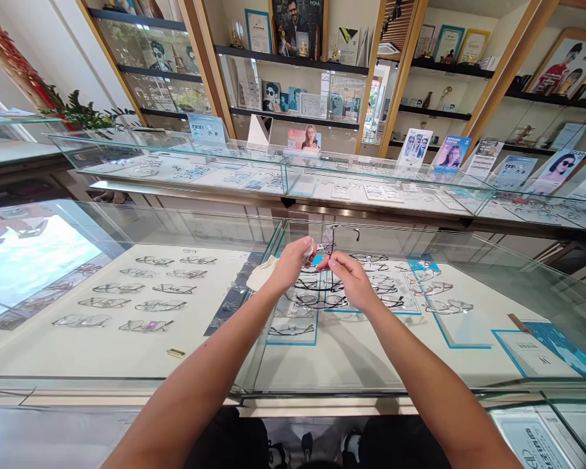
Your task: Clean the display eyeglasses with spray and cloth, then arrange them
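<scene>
Above the glass counter, my right hand (351, 279) is closed with its fingertips on a pair of eyeglasses (329, 242). The glasses stand turned on end, thin and dark-rimmed, one temple sticking out to the right. Close to the lens, my left hand (291, 262) is closed around a small white bottle (309, 251); its thumb lies over the top. A cream cloth (262, 273) hangs at the left side of that hand, apparently held in its fingers, which are mostly hidden.
Below the hands, a glass display case (293, 381) holds rows of spectacle frames (292, 330) and blue-edged cards. More frames (146, 326) lie in its left section, near a small gold tag (176, 353). A second glass showcase (224, 176) and shelves (293, 55) stand behind.
</scene>
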`<state>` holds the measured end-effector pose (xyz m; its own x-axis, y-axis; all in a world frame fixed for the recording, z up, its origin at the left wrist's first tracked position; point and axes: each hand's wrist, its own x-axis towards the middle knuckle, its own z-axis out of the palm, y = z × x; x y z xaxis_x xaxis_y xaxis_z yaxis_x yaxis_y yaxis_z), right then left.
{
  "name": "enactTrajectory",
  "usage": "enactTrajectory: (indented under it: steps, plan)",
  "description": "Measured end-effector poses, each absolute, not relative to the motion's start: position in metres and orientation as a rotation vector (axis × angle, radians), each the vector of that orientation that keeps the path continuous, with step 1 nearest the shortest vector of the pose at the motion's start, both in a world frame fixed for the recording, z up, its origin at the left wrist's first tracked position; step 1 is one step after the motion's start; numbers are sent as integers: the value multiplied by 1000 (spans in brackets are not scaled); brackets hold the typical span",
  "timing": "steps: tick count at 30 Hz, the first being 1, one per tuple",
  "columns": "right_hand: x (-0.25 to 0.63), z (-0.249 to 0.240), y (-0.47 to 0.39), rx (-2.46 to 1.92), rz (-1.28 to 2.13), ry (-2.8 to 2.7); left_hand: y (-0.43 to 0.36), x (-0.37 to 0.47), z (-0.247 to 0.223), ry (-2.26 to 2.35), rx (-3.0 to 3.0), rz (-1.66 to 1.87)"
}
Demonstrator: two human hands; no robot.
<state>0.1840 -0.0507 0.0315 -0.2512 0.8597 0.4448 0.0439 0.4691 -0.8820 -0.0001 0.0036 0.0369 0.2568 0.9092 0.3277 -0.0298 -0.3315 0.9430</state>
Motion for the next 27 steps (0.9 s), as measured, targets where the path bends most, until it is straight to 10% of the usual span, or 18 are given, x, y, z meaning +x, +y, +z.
enactTrajectory:
  steps: [27]
  plan:
    - [197,30,-36,-680,1079,-1353,-8,7,39,826,1777,1077]
